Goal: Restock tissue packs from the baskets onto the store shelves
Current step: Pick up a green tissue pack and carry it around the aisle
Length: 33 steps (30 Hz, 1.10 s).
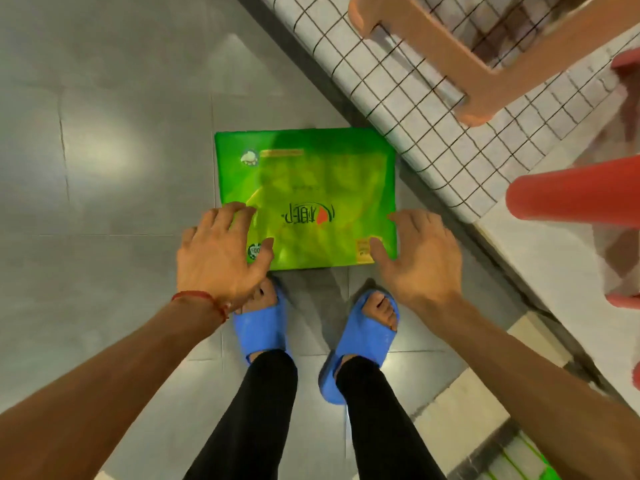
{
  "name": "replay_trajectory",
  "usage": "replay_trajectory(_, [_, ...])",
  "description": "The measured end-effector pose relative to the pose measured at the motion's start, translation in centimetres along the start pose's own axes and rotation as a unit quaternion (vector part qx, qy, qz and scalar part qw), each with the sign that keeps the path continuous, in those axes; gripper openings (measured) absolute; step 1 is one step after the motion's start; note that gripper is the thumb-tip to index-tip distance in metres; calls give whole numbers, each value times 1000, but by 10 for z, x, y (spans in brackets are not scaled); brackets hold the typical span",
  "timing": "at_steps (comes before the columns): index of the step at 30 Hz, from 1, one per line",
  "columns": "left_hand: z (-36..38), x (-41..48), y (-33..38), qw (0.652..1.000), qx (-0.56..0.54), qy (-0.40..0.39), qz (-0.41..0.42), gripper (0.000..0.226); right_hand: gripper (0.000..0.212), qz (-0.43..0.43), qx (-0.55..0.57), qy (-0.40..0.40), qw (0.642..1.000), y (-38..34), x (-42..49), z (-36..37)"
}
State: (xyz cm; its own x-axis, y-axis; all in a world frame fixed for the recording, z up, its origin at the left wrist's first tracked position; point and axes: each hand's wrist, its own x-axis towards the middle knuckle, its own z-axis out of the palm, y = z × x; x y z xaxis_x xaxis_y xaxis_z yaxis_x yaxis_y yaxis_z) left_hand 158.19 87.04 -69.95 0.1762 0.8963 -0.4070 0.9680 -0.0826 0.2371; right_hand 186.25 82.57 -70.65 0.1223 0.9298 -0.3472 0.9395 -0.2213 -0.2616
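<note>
Head view, looking straight down. One green tissue pack [311, 181] lies flat on the grey tiled floor [104, 150], print upside down to the wearer, its far right corner just beside the base of a white unit covered by a black wire grid [415, 109] (I take this for the shelving, but cannot confirm it). Left hand [221, 254] is at the pack's near left corner, fingers spread and loose, thumb over the top face; right hand [420, 258] mirrors it at the near right corner, fingers also spread. Neither hand grasps anything: both are released, palms down. Whether the fingertips touch the wrap or sit just above it cannot be told. A red thread [204, 297] is round the left wrist. Blue slippers [263, 327] stand just short of the pack's near edge. A peach stool [460, 53] and a red stool leg [575, 195] show at the upper right. Progress judgement: this pack is out of any basket but not on a shelf, so its lift and placement remain to be done. No basket is identifiable; a green shape [533, 469] at the bottom right edge is too cropped to name. How many packs are already shelved is not visible.
</note>
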Motion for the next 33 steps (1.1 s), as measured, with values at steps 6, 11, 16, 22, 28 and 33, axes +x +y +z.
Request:
replay_trajectory(6, [80,51,-33,957,-206,-15,-202,120,105,137,118,-71,981,19,65,79])
replay_trajectory(11, [126,94,-52,806,-494,-1,-325,106,129,250,384,-108,882,57,103,128])
replay_trajectory(16, [130,98,-64,797,-511,-10,-320,102,121,252,440,-99,856,62,106,138])
replay_trajectory(22, [107,83,-52,825,-437,-23,-357,109,85,243,416,-94,871,40,82,107])
replay_trajectory(28, [45,19,-32,818,-406,-52,-404,94,92,281,386,-114,871,14,32,44])
replay_trajectory(33, [-30,-45,-27,782,-436,-66,-441,114,68,262,394,-150,868,-22,-11,-28])
